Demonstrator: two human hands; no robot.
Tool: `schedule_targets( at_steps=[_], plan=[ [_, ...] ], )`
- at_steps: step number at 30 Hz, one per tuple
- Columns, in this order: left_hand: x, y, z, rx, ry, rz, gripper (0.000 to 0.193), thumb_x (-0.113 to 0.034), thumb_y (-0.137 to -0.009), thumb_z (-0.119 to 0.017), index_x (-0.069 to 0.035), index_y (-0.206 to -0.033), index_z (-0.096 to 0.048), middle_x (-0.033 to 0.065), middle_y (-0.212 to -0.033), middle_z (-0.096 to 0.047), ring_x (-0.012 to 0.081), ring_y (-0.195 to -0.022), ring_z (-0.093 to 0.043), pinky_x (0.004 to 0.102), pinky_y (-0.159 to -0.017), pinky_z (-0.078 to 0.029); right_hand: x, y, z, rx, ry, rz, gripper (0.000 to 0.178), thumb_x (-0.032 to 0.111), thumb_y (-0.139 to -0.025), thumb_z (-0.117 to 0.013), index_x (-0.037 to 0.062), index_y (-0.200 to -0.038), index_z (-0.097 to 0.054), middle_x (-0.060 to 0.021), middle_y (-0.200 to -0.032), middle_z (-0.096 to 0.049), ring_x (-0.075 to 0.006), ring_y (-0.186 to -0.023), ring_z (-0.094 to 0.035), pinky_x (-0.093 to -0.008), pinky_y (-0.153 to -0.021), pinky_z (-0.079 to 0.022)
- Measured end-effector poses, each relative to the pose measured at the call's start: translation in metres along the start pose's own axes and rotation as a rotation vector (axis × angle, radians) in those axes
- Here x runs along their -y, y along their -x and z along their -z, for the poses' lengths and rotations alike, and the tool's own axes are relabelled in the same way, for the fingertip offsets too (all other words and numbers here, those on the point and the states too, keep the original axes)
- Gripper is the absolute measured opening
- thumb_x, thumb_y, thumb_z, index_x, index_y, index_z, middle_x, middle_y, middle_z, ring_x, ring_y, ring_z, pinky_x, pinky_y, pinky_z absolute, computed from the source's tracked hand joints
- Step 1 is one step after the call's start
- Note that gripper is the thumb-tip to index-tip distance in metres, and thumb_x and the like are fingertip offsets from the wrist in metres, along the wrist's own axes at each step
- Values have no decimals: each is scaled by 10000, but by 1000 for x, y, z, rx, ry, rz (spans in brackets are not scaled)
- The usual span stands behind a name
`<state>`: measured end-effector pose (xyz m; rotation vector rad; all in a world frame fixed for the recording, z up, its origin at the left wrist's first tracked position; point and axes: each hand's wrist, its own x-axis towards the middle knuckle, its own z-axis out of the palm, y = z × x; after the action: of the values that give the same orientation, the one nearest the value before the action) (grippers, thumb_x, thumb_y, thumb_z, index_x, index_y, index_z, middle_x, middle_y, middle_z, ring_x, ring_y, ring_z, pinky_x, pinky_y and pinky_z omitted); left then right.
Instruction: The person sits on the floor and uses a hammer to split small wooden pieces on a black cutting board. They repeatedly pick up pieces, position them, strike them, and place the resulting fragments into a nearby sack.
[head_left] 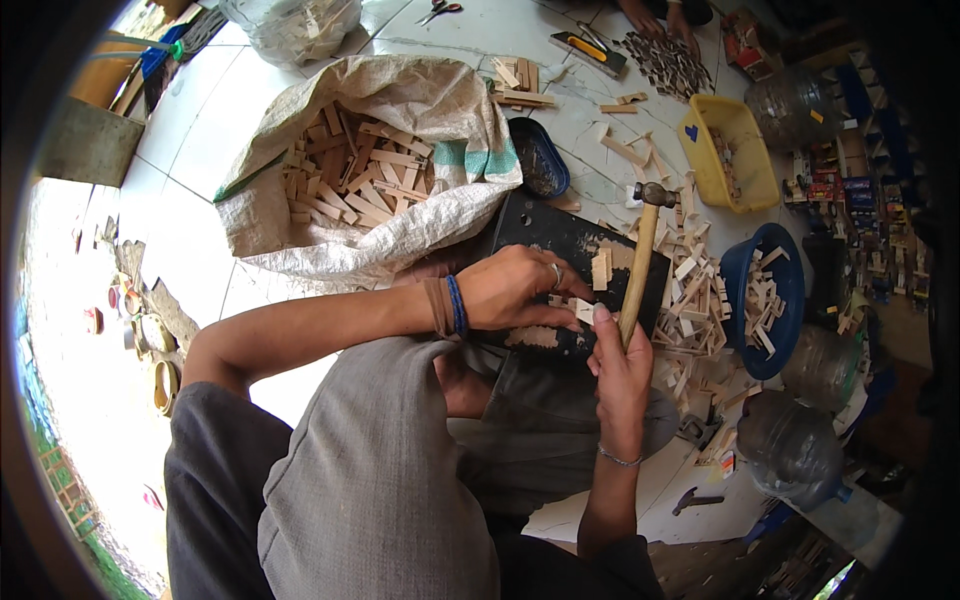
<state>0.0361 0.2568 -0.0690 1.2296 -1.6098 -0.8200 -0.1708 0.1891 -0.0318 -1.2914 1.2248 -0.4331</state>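
Note:
My right hand (622, 368) is closed around the wooden handle of a hammer (641, 258), its metal head pointing away from me. The right thumb and fingertips also meet a small pale wooden piece (586, 311). From the other side, the fingers of my left hand (512, 288) pinch that piece, partly covering it. Both hands are over a worn black board (540, 225) in front of my folded legs. Another small wooden block (602, 268) lies on the board, just beyond my fingers.
An open woven sack (370, 258) of wooden strips stands at the far left. Loose wooden pieces (690, 300) heap up on the right, beside a blue basin (745, 340) and a yellow tub (715, 180). Another person's hands (665, 22) work at the far edge. A second hammer (698, 500) lies near right.

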Motion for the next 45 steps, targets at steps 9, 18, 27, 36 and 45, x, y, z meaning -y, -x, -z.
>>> schedule_targets(
  at_steps=[9,18,27,36,45],
  plan=[
    [-1,1,8,-43,207,-25,260,-179,-900,-812,-52,-1122,-765,119,-1182,-720,265,-1106,-709,382,-966,-558,-2,0,3,24,-14,30,267,301,-1029,-706,52,-942,-662,79,-695,-495,-9,-567,-418,-200,-490,-329],
    [7,-10,-1,-44,291,-19,199,-197,-880,-828,-49,-1007,-787,98,-1033,-763,250,-1013,-726,368,-900,-566,-2,-3,4,5,37,11,306,322,-1028,-703,22,-968,-684,71,-673,-490,-19,-567,-423,-214,-490,-334],
    [8,-10,0,-54,286,-21,180,-201,-875,-830,-57,-976,-790,84,-1010,-773,240,-1004,-729,362,-901,-567,-5,-5,3,1,25,9,321,332,-1025,-706,18,-961,-686,67,-659,-489,-22,-567,-435,-219,-490,-343],
    [5,-9,5,-15,270,-7,142,-182,-908,-804,-69,-994,-816,85,-1050,-784,232,-1010,-721,366,-913,-559,-2,-1,8,-13,322,104,368,348,-1033,-688,-19,-1056,-676,-17,-731,-597,-103,-661,-562,-287,-615,-467],
    [3,-8,6,-21,230,-17,119,-179,-918,-794,-87,-988,-823,83,-1067,-786,225,-1001,-722,363,-903,-560,3,60,62,-39,663,518,545,102,-1053,-578,-10,-1562,-417,-280,-1265,-685,-317,-808,-735,-403,-735,-563]
  ],
)
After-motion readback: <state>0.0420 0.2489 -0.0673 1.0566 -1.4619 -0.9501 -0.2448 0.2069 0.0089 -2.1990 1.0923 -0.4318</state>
